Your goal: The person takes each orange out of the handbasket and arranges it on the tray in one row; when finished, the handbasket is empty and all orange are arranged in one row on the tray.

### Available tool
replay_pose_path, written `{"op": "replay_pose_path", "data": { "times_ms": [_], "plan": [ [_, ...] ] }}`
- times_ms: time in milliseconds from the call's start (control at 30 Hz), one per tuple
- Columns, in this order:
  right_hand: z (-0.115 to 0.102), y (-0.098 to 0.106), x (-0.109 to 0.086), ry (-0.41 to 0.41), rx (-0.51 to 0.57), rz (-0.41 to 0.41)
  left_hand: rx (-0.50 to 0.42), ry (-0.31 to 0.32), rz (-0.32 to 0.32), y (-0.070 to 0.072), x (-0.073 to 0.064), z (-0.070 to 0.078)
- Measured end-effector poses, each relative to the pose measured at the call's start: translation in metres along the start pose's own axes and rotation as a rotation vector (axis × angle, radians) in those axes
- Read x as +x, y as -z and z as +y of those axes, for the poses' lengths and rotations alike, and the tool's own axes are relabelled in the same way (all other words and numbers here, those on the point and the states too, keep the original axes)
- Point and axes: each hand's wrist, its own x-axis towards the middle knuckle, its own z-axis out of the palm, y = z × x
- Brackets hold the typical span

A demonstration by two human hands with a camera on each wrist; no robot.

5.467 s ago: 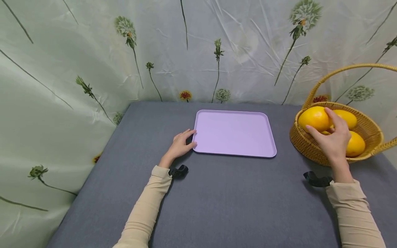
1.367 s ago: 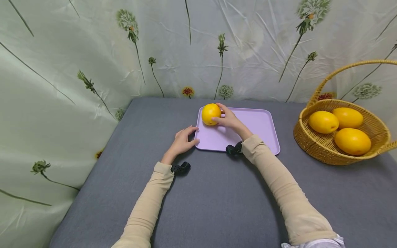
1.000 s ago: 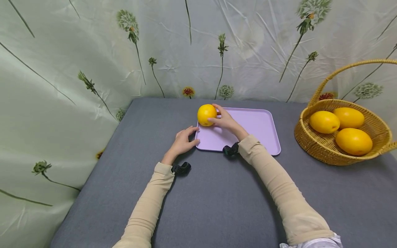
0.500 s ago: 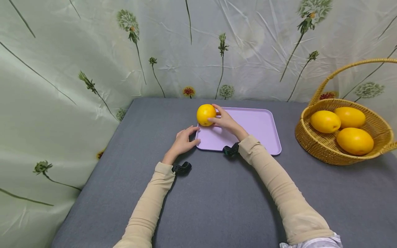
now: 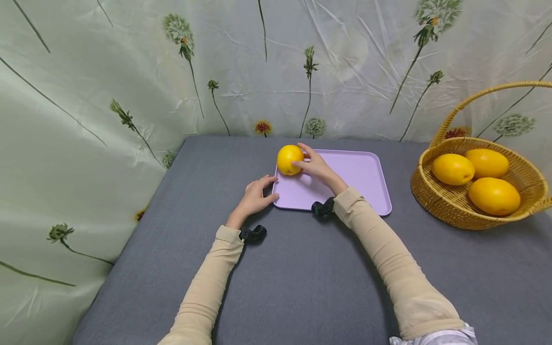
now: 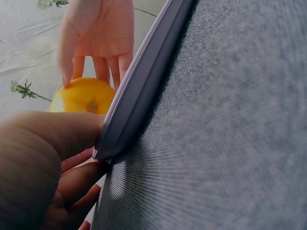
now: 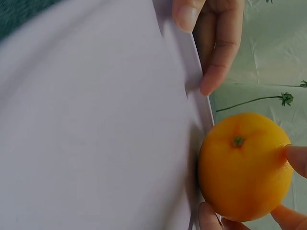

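Yellow-orange and round, the smooth fruit (image 5: pixel 288 160) has shifted slightly rightward at the back-left corner of the lilac rectangular tray (image 5: pixel 355 175), grasped by the fingers of the right hand (image 5: pixel 316 166) while the left hand (image 5: pixel 254 196) pinches the tray's edge, so its placing seems unfinished

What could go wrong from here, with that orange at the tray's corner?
1. The orange is round and close to the edge of the low-rimmed tray; if the right hand lets go, it might roll off.
2. The left hand touches the tray's left edge, near the orange; a nudge could shift the tray and start the fruit rolling.
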Motion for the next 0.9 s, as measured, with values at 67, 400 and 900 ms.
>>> {"op": "replay_pose_path", "data": {
  "times_ms": [67, 400, 900],
  "plan": [
    [0.000, 0.002, -0.001, 0.001, 0.008, 0.003, 0.000, -0.002, -0.001, 0.000, 0.000, 0.000],
    [0.005, 0.013, -0.007, -0.008, 0.027, 0.017, -0.010, 0.009, -0.007, 0.001, -0.001, 0.002],
    [0.008, 0.041, -0.025, 0.042, -0.034, 0.061, -0.011, 0.021, -0.013, 0.001, 0.000, 0.001]
  ]
}}
